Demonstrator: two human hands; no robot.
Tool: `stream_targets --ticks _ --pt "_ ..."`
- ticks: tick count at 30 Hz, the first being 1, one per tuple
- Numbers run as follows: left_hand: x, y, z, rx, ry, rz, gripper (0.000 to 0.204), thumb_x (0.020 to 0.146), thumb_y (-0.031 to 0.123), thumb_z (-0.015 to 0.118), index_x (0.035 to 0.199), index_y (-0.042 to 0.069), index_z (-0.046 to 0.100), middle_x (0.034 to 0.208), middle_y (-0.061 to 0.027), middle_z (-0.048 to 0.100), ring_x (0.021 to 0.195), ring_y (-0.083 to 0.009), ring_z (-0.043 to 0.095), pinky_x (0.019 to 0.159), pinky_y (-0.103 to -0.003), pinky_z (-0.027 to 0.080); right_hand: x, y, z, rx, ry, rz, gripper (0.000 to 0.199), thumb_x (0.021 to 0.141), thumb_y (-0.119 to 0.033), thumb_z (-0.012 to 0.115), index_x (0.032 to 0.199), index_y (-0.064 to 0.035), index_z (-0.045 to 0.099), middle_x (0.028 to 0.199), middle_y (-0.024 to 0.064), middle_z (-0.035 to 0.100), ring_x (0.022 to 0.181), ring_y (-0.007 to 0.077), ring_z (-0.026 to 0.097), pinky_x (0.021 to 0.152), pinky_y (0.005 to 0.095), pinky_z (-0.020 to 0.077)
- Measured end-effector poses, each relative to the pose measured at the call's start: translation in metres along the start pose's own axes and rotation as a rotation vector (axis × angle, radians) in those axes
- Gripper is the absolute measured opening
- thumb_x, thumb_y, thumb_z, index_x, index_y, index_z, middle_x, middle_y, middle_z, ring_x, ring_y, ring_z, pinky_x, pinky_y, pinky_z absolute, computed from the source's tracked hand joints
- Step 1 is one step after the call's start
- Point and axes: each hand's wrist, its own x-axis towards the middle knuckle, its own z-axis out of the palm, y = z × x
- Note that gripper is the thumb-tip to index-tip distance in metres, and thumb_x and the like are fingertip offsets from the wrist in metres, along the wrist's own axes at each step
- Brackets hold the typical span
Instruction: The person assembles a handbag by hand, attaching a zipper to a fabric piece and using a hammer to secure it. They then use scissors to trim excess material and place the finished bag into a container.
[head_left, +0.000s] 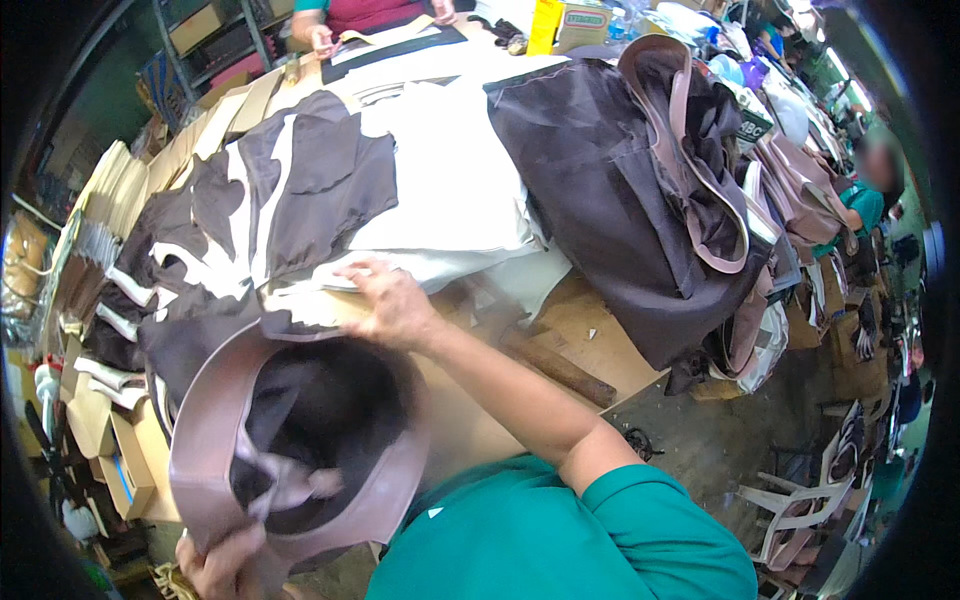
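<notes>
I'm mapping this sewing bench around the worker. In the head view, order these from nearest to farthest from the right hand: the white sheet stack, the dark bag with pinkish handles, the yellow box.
1. White sheet stack: under the fingertips of the right hand, just above it.
2. Dark bag with pinkish handles: to the right, on the bench.
3. Yellow box: far end, top of the picture.

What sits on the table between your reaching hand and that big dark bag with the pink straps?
In the head view, white sheets and bare brown tabletop lie between the right hand and the dark bag.

Single head fisheye, looking steeply down, close over worktable (560, 330).
</notes>
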Motion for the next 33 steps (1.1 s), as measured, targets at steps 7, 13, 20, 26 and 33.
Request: stream_targets --ticks 7,13,20,26,33 --pt "0.024 -0.014 0.012 0.034 0.031 -0.021 0.027 0.068 -0.002 0.045 0.09 -0.004 0.061 0.095 -0.0247 0.061 0.089 -0.0355 0.06 0.086 -0.041 0.044 -0.03 -0.085 0.009 1.409 -0.712 -0.25 0.06 0.069 -0.026 0.068 0.118 -0.0013 0.044 0.11 0.0184 0.056 0.102 0.0216 0.052 0.086 0.0349 0.0419" --pt "0.019 -0.028 -0.018 0.088 0.007 -0.379 0.033 0.075 -0.005 0.038 0.101 -0.006 0.059 0.105 -0.0183 0.058 0.093 -0.0275 0.059 0.087 -0.033 0.043 -0.064 -0.065 -0.009 0.781 0.056 -0.008 0.034 0.072 0.005 0.055 0.105 -0.0022 0.052 0.085 0.0185 0.061 0.081 0.0329 0.061 0.072 0.0336 0.0484" --pt "0.003 -0.074 0.027 -0.06 0.055 -0.44 0.045 0.081 0.003 0.039 0.125 -0.006 0.041 0.129 -0.0199 0.044 0.118 -0.0299 0.044 0.102 -0.037 0.031 -0.068 -0.085 -0.033 0.805 -0.216 -0.14 0.067 0.072 -0.021 0.073 0.125 -0.0082 0.035 0.102 0.0143 0.053 0.09 0.0262 0.057 0.078 0.0352 0.0464" --pt "0.07 -0.023 0.131 -0.876 0.718 -0.271 0.05 0.083 0.015 0.044 0.129 -0.004 0.036 0.129 -0.0224 0.042 0.119 -0.0284 0.042 0.093 -0.035 0.038 -0.096 -0.112 0.001 0.884 -0.153 -0.328 0.046 0.077 -0.025 0.064 0.111 -0.0008 0.045 0.098 0.0204 0.052 0.085 0.0388 0.054 0.072 0.0402 0.0451" --pt "0.058 -0.008 0.102 -0.551 0.617 -0.093 0.05 0.088 0.027 0.045 0.127 -0.002 0.035 0.13 -0.0248 0.036 0.103 -0.028 0.049 0.075 -0.028 0.045 -0.056 -0.074 -0.162 0.295 -0.174 0.049 0.029 0.079 -0.023 0.063 0.097 -0.0022 0.056 0.081 0.0196 0.058 0.073 0.031 0.058 0.063 0.0405 0.0448"
